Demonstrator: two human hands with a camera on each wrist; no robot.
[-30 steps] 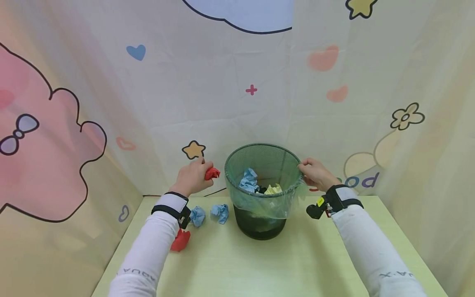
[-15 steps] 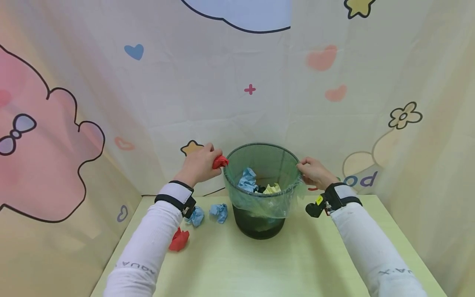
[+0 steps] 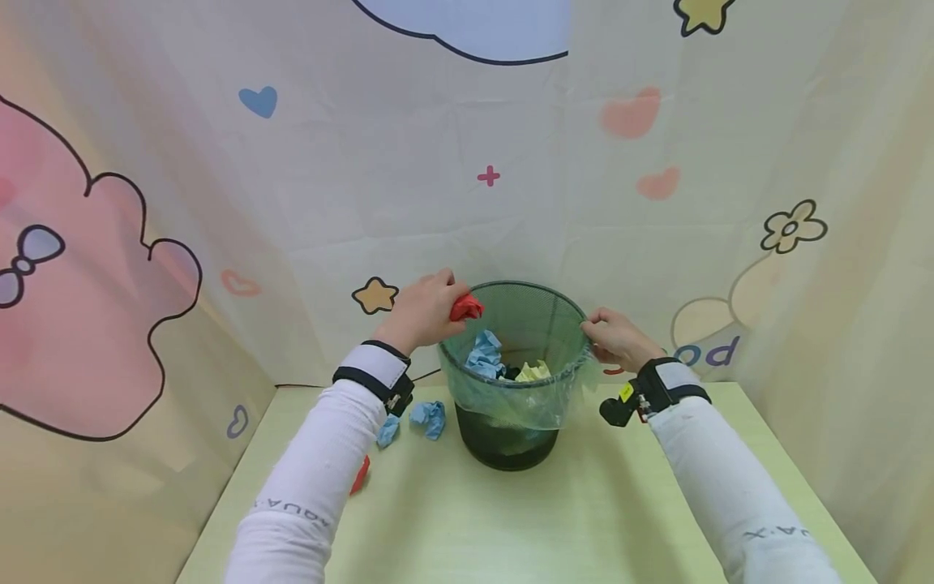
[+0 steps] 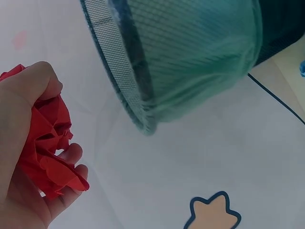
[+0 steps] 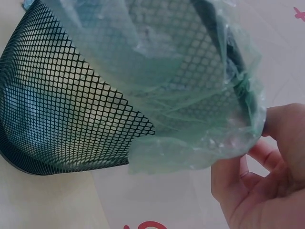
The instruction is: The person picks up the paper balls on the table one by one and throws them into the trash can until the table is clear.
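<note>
My left hand [image 3: 426, 312] grips a crumpled red paper ball [image 3: 466, 307] at the left rim of a black mesh trash can [image 3: 508, 450]. In the left wrist view the fingers curl round the red paper [image 4: 50, 143], beside the can's rim [image 4: 143, 114]. A thin green plastic bag [image 3: 474, 389] lines the can and folds over its rim. With thumb and fingers my right hand [image 3: 620, 337] pinches the bagged rim on the right, as the right wrist view also shows. Inside lie blue crumpled paper [image 3: 485, 354], yellow crumpled paper [image 3: 534, 371] and something dark.
On the pale table [image 3: 467, 535], left of the can, lie two blue paper balls [image 3: 429, 418] and a red one [image 3: 360, 475], partly hidden by the left sleeve. A printed curtain [image 3: 409, 203] hangs behind the table and at both sides.
My left hand has moved right and slightly up with the red paper ball, from left of the trash can to its rim. The right hand keeps its hold on the rim.
</note>
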